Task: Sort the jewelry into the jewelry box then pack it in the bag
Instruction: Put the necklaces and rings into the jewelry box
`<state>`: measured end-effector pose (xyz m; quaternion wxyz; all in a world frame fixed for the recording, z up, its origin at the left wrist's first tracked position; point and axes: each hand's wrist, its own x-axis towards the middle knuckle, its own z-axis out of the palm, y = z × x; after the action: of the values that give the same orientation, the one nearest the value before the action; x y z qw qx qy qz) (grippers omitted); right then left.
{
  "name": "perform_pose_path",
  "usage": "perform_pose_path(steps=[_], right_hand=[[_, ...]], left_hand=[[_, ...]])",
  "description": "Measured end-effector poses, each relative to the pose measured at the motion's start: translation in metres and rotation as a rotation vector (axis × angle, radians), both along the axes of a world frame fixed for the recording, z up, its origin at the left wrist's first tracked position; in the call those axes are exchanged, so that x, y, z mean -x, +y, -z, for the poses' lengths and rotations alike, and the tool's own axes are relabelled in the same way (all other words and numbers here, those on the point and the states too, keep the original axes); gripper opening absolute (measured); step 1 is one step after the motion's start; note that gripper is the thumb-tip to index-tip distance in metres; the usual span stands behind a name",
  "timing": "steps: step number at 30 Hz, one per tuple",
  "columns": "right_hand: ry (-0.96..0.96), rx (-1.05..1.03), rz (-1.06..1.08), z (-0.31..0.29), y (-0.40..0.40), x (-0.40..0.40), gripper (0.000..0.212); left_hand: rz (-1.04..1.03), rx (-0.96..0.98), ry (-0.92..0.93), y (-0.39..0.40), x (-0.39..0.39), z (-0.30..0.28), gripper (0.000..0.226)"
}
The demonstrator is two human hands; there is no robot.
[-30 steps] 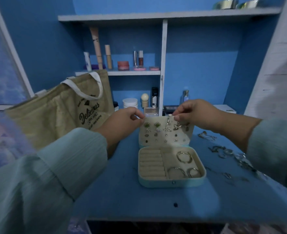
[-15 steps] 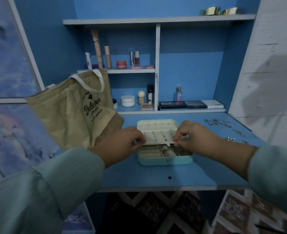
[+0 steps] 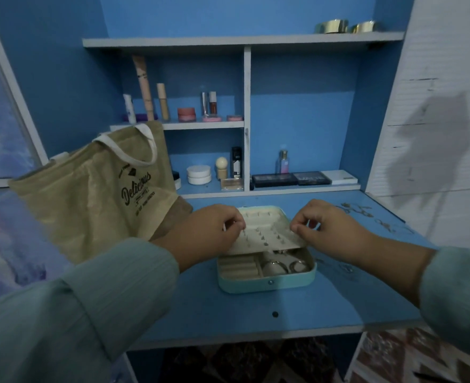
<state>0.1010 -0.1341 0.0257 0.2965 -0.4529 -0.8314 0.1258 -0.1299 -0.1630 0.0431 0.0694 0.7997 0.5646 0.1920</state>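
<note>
- I see one blue counter with blue shelving above it. There are three shelf levels, and the lower ones hold cosmetics, which are too dim for me to read any labels.
- One tan bag stands at the left of the counter with a white handle. It is printed "Delicious"; the smaller lines under that word are too small for me to read. Its left side is blurred.
- I have two hands in view, both in pale green sleeves.
- My left hand has its fingers curled and pinching the left edge of the box's lid panel. My right hand pinches the right edge in the same way.
- One pale teal jewelry box sits mid-counter, just right of the bag. Its cream lid panel is tilted low over the tray, and the back of several earring posts shows through it.
- I count two rings plainly in the open tray. A third is half hidden under the panel.
- Loose jewelry lies at the far right of the counter. It is too dark and smeared for me to count.
- Two gold tins sit on the top shelf.
</note>
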Motion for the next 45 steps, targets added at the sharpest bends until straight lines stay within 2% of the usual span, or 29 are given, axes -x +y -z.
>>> perform_pose_path(steps=[2, 6, 9, 12, 13, 18, 21, 26, 28, 31, 35, 40, 43, 45], right_hand=[[-0.070, 0.044, 0.043, -0.007, 0.009, -0.008, 0.026], [-0.237, 0.262, 0.198, -0.024, 0.037, -0.034, 0.018], [-0.358, 0.317, 0.285, -0.030, 0.059, -0.056, 0.019], [-0.367, 0.338, 0.353, -0.027, 0.082, -0.074, 0.006], [-0.363, 0.342, 0.360, -0.025, 0.089, -0.078, 0.008], [-0.434, 0.297, 0.300, -0.002, 0.116, -0.087, 0.023], [-0.378, 0.304, 0.279, 0.011, 0.128, -0.087, 0.025], [-0.413, 0.283, 0.140, 0.024, 0.142, -0.084, 0.032], [-0.425, 0.284, 0.108, 0.029, 0.147, -0.083, 0.030], [-0.352, 0.292, 0.114, 0.032, 0.151, -0.081, 0.023], [-0.212, 0.346, 0.131, 0.031, 0.151, -0.077, 0.012], [0.025, 0.430, 0.212, 0.020, 0.147, -0.073, 0.003], [0.225, 0.556, 0.162, 0.012, 0.142, -0.071, 0.016], [0.287, 0.570, 0.130, 0.008, 0.137, -0.066, 0.011]], left_hand=[[0.034, 0.097, 0.036, 0.016, -0.012, -0.008, 0.015], [0.113, 0.270, 0.175, 0.055, -0.041, -0.014, 0.025], [0.152, 0.307, 0.238, 0.090, -0.066, -0.012, 0.024], [0.193, 0.314, 0.259, 0.126, -0.089, -0.006, 0.025], [0.215, 0.308, 0.274, 0.137, -0.096, -0.003, 0.026], [0.318, 0.230, 0.339, 0.179, -0.124, 0.017, 0.032], [0.369, 0.180, 0.359, 0.196, -0.135, 0.031, 0.034], [0.381, 0.169, 0.287, 0.214, -0.141, 0.043, 0.015], [0.392, 0.178, 0.284, 0.217, -0.140, 0.045, 0.009], [0.414, 0.144, 0.318, 0.219, -0.141, 0.047, 0.018], [0.349, 0.183, 0.058, 0.220, -0.140, 0.036, 0.010], [0.244, 0.313, -0.337, 0.214, -0.137, 0.025, 0.017], [0.247, 0.370, -0.478, 0.205, -0.137, 0.013, 0.015], [0.260, 0.397, -0.538, 0.198, -0.138, 0.006, 0.016]])
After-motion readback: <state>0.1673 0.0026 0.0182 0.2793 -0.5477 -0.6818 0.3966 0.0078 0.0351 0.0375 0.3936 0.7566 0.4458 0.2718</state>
